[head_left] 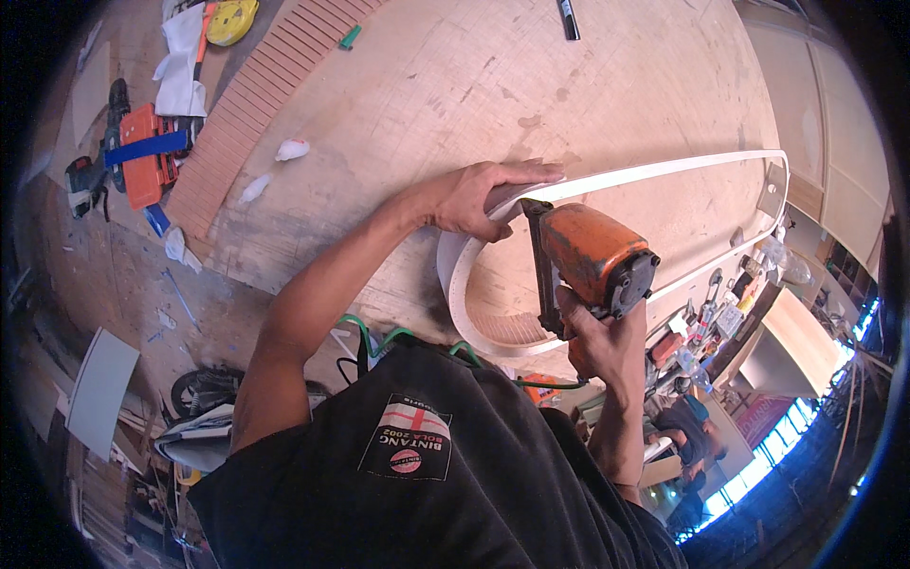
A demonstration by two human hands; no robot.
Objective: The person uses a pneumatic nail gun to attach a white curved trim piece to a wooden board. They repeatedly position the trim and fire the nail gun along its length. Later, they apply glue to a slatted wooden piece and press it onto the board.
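A bent wooden band (pixel 654 174) with a pale top edge stands on its edge on the workbench in a long teardrop-shaped loop. Its near left end is tightly curved, with slots cut in the inner face. My left hand (pixel 474 197) grips the band at that bend, fingers along the outside and thumb inside. In my right hand is an orange nail gun (pixel 592 251), gripped by its handle. The gun's nose meets the band's edge just beside my left thumb; whether it presses there I cannot tell. My right hand (pixel 607 341) partly hides the handle.
A slotted wooden strip (pixel 251 109) lies at the left, near an orange case (pixel 147 156), a cordless drill (pixel 85 185) and a yellow tape measure (pixel 230 21). A black marker (pixel 568 19) lies at the far side. A green hose (pixel 393 334) runs close to my body. Tools clutter the right.
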